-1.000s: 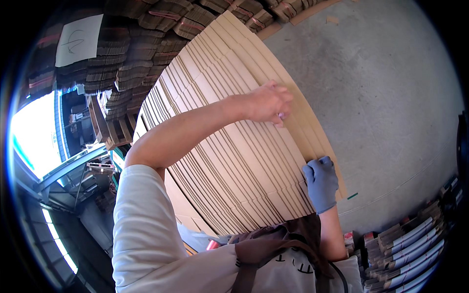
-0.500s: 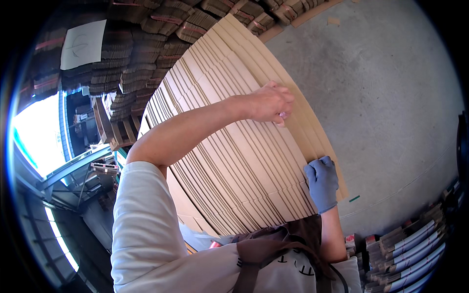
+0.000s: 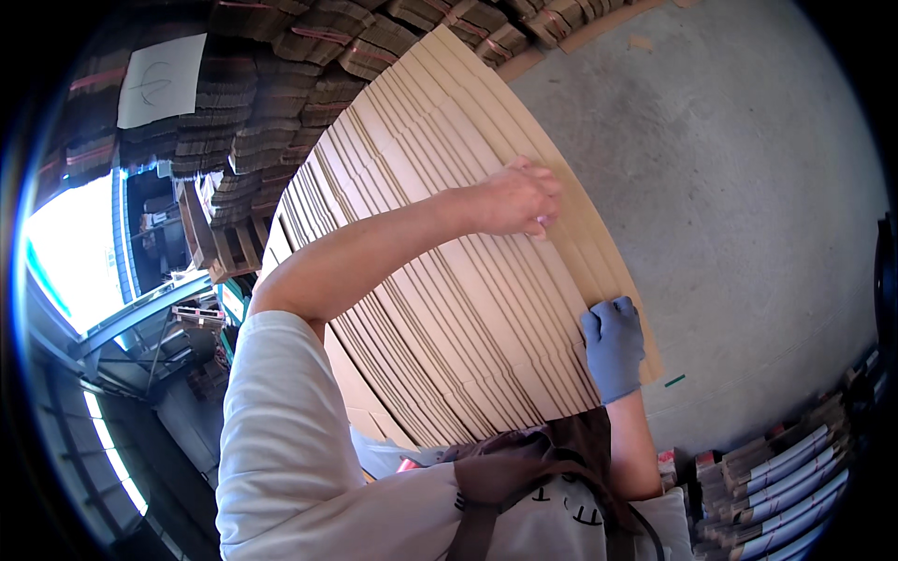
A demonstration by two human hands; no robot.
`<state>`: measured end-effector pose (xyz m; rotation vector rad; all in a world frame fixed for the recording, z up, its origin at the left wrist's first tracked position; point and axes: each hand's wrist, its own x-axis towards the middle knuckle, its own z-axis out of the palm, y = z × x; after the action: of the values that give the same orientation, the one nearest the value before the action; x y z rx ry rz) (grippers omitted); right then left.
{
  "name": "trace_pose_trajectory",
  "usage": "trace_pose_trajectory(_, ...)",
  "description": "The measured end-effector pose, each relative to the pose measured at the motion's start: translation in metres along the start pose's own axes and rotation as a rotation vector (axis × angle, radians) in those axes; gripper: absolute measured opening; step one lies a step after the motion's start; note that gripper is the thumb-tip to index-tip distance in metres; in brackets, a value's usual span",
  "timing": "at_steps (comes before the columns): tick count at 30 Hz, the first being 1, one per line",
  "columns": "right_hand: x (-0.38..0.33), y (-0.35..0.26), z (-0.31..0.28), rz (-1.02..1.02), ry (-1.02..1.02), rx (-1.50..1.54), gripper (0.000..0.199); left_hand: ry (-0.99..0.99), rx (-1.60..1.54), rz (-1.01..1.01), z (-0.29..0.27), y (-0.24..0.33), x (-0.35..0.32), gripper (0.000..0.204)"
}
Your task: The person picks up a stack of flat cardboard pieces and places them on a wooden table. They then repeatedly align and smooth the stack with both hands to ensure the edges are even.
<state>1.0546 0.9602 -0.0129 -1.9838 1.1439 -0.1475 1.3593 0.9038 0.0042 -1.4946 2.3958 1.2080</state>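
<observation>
Fanned cardboard [image 3: 468, 299] is filling the centre. The left hand [image 3: 517, 198] is resting curled on it at one o'clock, the right hand [image 3: 615, 353] likewise at four, probably steadying it; whether either is gripping isn't clear.

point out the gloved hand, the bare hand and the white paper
Gloved right hand [image 3: 615, 351], head view, back of glove
Bare left hand [image 3: 517, 199], head view, back of hand
White paper [image 3: 163, 81], head view, its middle
</observation>
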Motion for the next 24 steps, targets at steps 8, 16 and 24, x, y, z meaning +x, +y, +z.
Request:
trace_pose_trajectory(8,-0.001,-0.003,0.004,0.051,0.009,-0.135,0.022,0.562,0.191,-0.140,0.056,0.044,-0.042,0.020)
trace_pose_trajectory(16,0.011,0.013,-0.028,0.137,0.218,-0.048,0.028,0.722,0.168,-0.231,0.095,0.055,-0.096,0.025)
trace_pose_trajectory(24,0.063,-0.050,0.029,-0.302,0.220,-0.338,0.054,0.734,0.188,-0.100,0.086,0.040,-0.079,0.026)
